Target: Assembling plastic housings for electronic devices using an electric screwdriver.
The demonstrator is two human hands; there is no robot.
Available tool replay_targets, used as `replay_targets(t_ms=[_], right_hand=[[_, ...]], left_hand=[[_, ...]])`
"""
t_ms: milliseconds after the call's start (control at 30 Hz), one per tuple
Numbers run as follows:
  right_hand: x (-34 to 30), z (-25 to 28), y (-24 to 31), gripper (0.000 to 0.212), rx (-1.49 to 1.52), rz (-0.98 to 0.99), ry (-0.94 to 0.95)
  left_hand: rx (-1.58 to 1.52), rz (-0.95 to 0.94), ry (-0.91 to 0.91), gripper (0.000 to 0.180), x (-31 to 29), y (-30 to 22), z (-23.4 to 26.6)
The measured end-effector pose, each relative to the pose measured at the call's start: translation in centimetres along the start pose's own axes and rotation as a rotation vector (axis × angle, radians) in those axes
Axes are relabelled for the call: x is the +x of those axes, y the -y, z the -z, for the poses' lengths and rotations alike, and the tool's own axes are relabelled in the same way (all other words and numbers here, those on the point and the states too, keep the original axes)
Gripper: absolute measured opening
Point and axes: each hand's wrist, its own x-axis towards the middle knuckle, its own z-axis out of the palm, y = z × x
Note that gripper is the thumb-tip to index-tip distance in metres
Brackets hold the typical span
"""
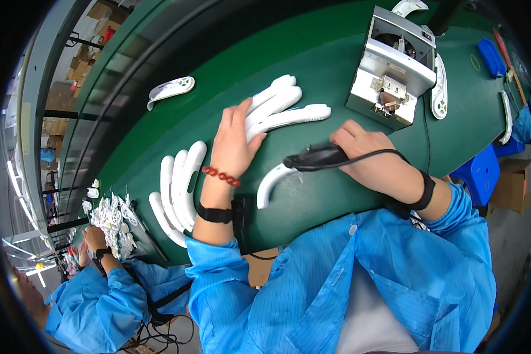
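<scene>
My left hand (233, 138) grips the near ends of several white curved handle-shaped housings (277, 103), thumb on one side and fingers on the other. They lie fanned out on the green bench. My right hand (364, 147) is closed around the end of a black corded hand tool (317, 157), whose exact kind is blurred. Just at the tool's left end, another white curved piece (270, 186) rests on the bench. To the left of my left forearm lie several more white curved housings (186, 177), side by side.
A grey-white boxy machine (392, 74) stands at the back right, with a white shell (439, 88) beside it. Another shell (171, 90) lies at the back left. A co-worker in blue sits left by a pile of white parts (115, 221). A blue stool (481, 171) stands at right.
</scene>
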Motion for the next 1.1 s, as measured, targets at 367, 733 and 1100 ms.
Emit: replay_targets(t_ms=[367, 733, 1100], right_hand=[[4.8, -1.8, 1.5, 0.041, -0.007, -0.037, -0.331], [-4.0, 1.9, -1.8, 0.026, 0.571, 0.203, -0.389], [-5.5, 4.3, -4.9, 0.018, 1.304, 0.177, -0.554]], left_hand=[[-0.332, 0.360, 0.232, 0.055, 5.0, 6.3, 5.7], [0.990, 0.328, 0.236, 0.051, 13.7, 16.9, 5.5], [0.272, -0.003, 0.125, 0.076, -1.7, -8.8, 5.0]])
